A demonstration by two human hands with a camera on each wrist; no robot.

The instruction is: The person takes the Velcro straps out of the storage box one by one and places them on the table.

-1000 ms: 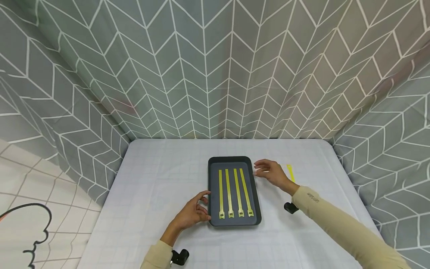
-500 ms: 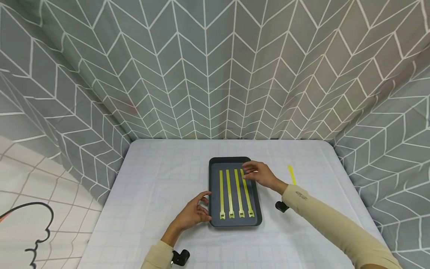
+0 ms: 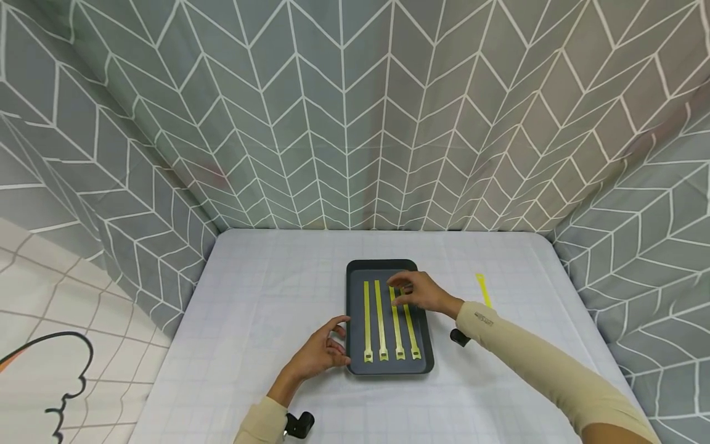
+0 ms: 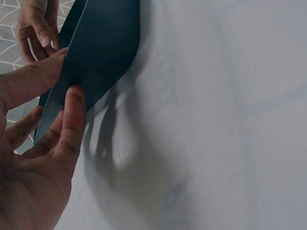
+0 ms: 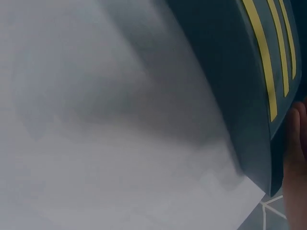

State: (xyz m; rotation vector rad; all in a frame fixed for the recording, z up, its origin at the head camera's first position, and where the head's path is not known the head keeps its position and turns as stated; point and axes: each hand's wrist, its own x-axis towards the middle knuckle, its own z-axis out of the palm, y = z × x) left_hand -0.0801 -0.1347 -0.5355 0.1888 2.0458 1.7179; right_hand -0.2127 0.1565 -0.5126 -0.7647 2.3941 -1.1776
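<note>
Four straps lie in the tray on the bench. Left grip spread, fingers against tray's side; right grip spread over straps (contact: cannot tell).

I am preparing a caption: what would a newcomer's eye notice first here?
Four yellow straps lie side by side in a dark tray. The left hand touches its left edge, and the right hand is over two straps' far ends. Another yellow strap lies right of the tray.
</note>
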